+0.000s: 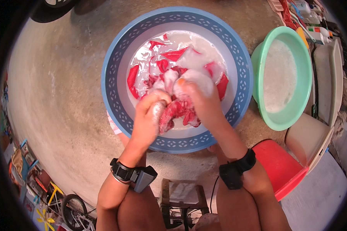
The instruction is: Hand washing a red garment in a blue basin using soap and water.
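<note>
A round blue plastic basin point(177, 145) with a patterned rim stands on the floor before me, holding cloudy, sudsy water. Red cloth point(175, 55) shows in several places above the water. Both hands are over the near half of the basin, gripping a bunched, foamy red cloth point(176, 111). My left hand point(150, 111) is closed round its left part. Its right part is in my right hand point(195, 96), which is slightly blurred, with white foam or pale cloth against it. Each wrist wears a black strap with a device.
A green plastic basin point(303, 83) with a foamy inside leans at the right. Below it are a red plastic container point(277, 164) and a pale tub point(306, 132). Bottles point(318, 31) stand at the upper right, a tyre point(53, 13) at the upper left, and a small bicycle point(73, 208) at the lower left.
</note>
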The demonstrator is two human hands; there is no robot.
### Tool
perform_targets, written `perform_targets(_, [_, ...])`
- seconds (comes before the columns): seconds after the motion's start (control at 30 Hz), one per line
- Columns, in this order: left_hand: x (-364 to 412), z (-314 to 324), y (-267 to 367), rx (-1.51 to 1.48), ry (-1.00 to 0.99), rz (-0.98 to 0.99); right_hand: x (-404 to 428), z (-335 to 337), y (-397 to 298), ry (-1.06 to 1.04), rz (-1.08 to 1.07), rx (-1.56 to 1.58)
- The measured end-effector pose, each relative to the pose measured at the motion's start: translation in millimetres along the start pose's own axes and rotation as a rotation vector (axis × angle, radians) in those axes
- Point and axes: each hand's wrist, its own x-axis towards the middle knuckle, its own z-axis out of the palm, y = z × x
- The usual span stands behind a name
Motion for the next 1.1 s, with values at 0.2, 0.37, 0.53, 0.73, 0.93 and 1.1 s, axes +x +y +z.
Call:
perform_targets(0.2, [13,-12,2,-0.591,0.191,-0.057,-10,-29,7,0.024,0.011,0.268])
perform_targets(0.37, [17,-21,15,-0.978,0.081,-0.174,0,-37,5,0.104,0.242,0.462])
perform_targets(0.53, [18,-23,23,-1.160,0.004,-0.294,-6,-47,16,0.081,0.219,0.159])
perform_targets(0.73, [17,-30,19,-1.202,-0.029,-0.296,-6,-35,-4,0.111,-0.037,-0.144])
perform_targets(0.93, [17,-31,24,-1.221,-0.170,-0.321,-2,-16,-7,-0.129,-0.491,-0.973])
perform_targets(1.1, [16,-34,26,-1.027,-0.145,-0.352,5,-7,10,-0.232,-0.409,-1.027])
